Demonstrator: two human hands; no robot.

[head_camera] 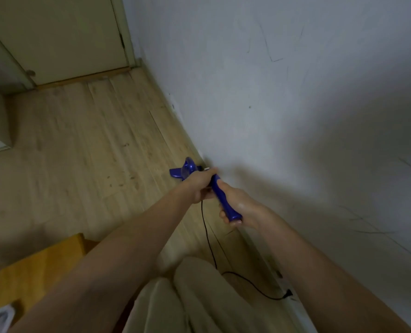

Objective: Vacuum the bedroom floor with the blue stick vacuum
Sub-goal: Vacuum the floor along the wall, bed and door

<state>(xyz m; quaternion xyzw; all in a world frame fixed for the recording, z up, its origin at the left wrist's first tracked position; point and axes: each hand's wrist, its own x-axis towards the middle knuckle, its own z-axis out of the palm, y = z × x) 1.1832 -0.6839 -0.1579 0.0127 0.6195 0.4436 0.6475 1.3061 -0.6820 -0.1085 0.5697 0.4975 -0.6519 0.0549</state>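
We grip the blue stick vacuum (223, 198), left hand (201, 186) and right hand (239, 207) clamped round its handle; head against wall (283, 104) base, open floor (79, 152) leftward.

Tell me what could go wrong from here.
The cord hangs from the vacuum and trails by the person's legs to a plug at the wall; it could snag or trip. The head sits close to the wall and might knock it.
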